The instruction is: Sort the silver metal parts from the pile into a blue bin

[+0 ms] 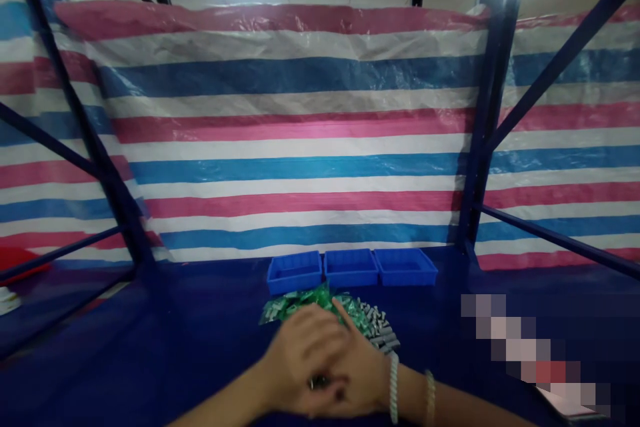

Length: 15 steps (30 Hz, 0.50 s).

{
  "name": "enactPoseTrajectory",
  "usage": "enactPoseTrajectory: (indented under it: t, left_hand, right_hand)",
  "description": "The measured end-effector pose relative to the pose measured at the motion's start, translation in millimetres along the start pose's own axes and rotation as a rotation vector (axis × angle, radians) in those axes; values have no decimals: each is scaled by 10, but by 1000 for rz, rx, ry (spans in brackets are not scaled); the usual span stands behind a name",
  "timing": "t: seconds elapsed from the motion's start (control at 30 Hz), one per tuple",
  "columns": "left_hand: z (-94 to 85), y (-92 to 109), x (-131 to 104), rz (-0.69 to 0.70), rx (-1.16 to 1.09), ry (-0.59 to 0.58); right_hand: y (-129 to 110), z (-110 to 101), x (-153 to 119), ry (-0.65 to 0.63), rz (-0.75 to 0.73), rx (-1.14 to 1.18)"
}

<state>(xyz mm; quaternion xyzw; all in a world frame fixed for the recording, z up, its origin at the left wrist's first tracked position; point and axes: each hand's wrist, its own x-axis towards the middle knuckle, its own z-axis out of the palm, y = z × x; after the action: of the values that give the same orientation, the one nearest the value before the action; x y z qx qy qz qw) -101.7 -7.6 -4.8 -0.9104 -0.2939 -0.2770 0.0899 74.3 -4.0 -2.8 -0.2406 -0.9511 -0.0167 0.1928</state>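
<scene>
Packets (pixel 285 308) and grey parts (pixel 383 333) lie on the tabletop (pixel 215 347), just beyond left hand (pixel 303 350) and right hand (pixel 364 373), which touch. Fingers curled; cannot tell what they grip. Light touch probably suits.

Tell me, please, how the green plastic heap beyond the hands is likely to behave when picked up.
The green plastic heap looks thin and crumpled, so it is probably floppy and light. Its glossy shine suggests it may feel slippery.

A single head-worn view, forward and down, from close above the hands (pixel 310 347).
</scene>
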Motion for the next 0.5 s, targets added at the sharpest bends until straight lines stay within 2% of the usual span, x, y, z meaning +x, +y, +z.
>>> enactPoseTrajectory:
  t: [0.07, 0.1, 0.17, 0.27, 0.33, 0.4, 0.5]
  left_hand:
    - [-268, -324, -235, -157, 55, -82]
    - [-340, -447, -316, -220, 78, -135]
    - [-366, -587, -411, -262, 88, -270]
    - [-237, -563, -436, -308, 77, -380]
    - [-144, -471, -408, -312, 47, -414]
    - [-80, -381, -367, -284, 6, -432]
    - [-12, -281, -307, -273, -33, -397]
  right_hand:
    - [16, -57, -149, -13, 25, 67]
    - [32, -69, -236, -22, 77, 104]
    - [73, -47, -400, -30, 249, 151]
    - [132, 58, -552, -43, 489, 188]
    - [158, 116, -580, -67, 577, 191]
    - [176, 136, -577, -73, 598, 176]
    - [200, 114, -571, -32, 560, 151]
